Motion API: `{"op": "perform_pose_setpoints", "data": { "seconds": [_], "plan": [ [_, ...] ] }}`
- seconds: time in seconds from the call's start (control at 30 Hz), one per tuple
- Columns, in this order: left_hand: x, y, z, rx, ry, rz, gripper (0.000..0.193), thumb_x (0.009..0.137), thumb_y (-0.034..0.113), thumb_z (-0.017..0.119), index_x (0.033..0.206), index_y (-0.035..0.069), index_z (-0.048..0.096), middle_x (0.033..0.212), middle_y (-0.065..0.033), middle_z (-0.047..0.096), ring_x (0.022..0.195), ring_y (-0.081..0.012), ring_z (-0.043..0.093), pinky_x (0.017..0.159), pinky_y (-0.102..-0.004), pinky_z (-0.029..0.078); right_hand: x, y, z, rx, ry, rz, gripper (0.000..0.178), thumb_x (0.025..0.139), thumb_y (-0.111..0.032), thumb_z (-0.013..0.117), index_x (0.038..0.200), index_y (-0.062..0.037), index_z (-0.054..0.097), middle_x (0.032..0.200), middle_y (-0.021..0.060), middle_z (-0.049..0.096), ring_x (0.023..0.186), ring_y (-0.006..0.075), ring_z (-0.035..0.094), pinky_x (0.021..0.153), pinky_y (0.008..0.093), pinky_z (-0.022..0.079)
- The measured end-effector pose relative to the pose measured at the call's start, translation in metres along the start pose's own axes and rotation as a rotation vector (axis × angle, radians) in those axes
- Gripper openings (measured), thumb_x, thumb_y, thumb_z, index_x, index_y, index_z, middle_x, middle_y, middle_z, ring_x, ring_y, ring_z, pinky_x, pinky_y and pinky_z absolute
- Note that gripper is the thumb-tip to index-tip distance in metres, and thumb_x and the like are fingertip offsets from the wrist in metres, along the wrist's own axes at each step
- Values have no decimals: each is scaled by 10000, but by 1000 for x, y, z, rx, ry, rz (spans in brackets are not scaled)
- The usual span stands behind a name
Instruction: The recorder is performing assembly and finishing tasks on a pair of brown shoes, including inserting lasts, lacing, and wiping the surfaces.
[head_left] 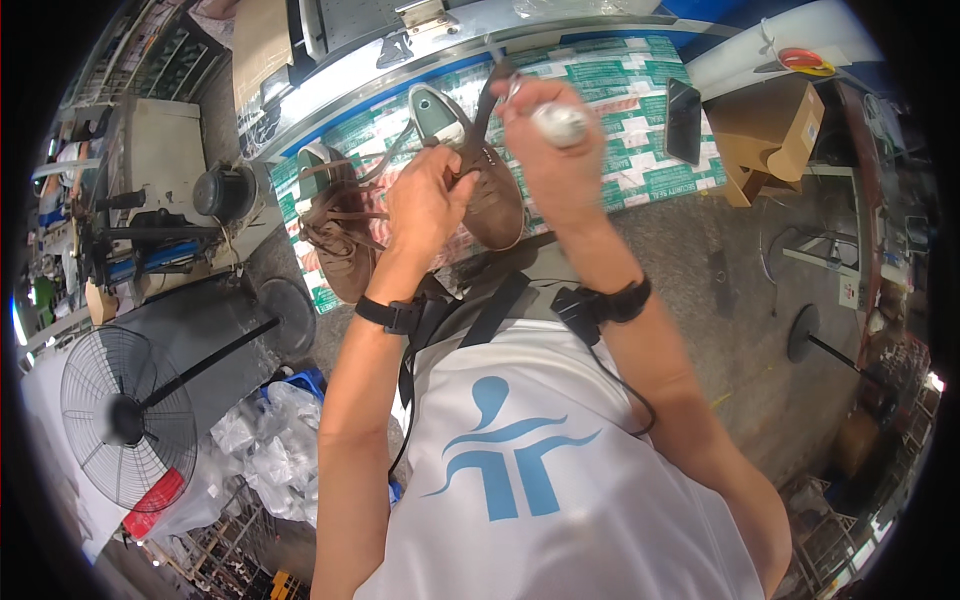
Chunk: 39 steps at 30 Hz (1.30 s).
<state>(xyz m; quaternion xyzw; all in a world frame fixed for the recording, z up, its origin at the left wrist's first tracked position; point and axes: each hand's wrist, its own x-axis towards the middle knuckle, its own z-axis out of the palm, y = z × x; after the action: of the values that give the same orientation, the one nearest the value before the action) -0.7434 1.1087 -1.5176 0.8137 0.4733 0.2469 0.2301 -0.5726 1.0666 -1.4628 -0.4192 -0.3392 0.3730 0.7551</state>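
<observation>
Two brown lace-up shoes with pale green insoles lie on the covered tabletop, toes toward me. My left hand [428,200] is closed on the upper of the right-hand shoe [495,205], its thumb and fingers pinched near the lacing. Above and to the right, my right hand [552,150] is blurred by motion. It grips a tool with a white rounded end [560,125]; the rest is mostly hidden by the fingers. A brown strip, maybe a lace or the tongue, rises from the shoe to that hand. The left-hand shoe [345,255] sits apart, laces loose.
Green and white printed tape covers the tabletop [640,185]. A dark phone [683,122] lies at its right, beside an open cardboard box [765,135]. A metal-edged machine bed [350,95] runs along the far side. A standing fan [125,418] and plastic bags [265,445] are at left.
</observation>
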Motion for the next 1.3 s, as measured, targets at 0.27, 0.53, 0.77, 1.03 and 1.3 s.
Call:
{"op": "perform_pose_setpoints", "data": {
  "seconds": [0.27,0.53,0.77,1.03,1.3],
  "plan": [
    [53,-75,-25,-1197,232,-641,72,1041,159,724,985,115,715,803,11,663,705,-85,631,661,-315,619,120,-75,-119,74,397,-219,263,1030,-46,749,1248,37,629,1092,165,763,978,245,748,860,373,620],
    [112,-55,-76,-741,366,-338,830,1026,286,796,1675,-33,390,1574,-288,588,1503,-388,543,1269,-467,425,-23,21,-128,-98,-122,542,541,1155,-499,536,1426,-52,678,1114,83,743,897,133,704,770,273,569],
    [82,-81,-15,-336,-267,-140,679,1000,310,850,1582,67,596,1575,-218,626,1496,-380,554,1225,-465,455,-57,23,-40,-774,-617,66,610,992,-356,742,1453,21,611,1227,188,694,1074,325,693,946,432,545],
    [98,-93,2,-293,-96,-234,612,919,364,902,1455,137,717,1358,-197,750,1142,-349,738,1000,-447,580,-41,46,-28,-1066,-711,-287,754,810,-256,850,1462,28,598,1150,195,657,1084,396,656,942,498,527],
    [98,-90,3,-196,-48,-181,556,949,236,913,1451,89,726,1261,-145,746,979,-184,734,864,-352,590,-50,21,-26,-805,-799,113,663,836,-190,813,1441,23,645,1136,184,681,1044,382,679,938,463,543]
  ]
}}
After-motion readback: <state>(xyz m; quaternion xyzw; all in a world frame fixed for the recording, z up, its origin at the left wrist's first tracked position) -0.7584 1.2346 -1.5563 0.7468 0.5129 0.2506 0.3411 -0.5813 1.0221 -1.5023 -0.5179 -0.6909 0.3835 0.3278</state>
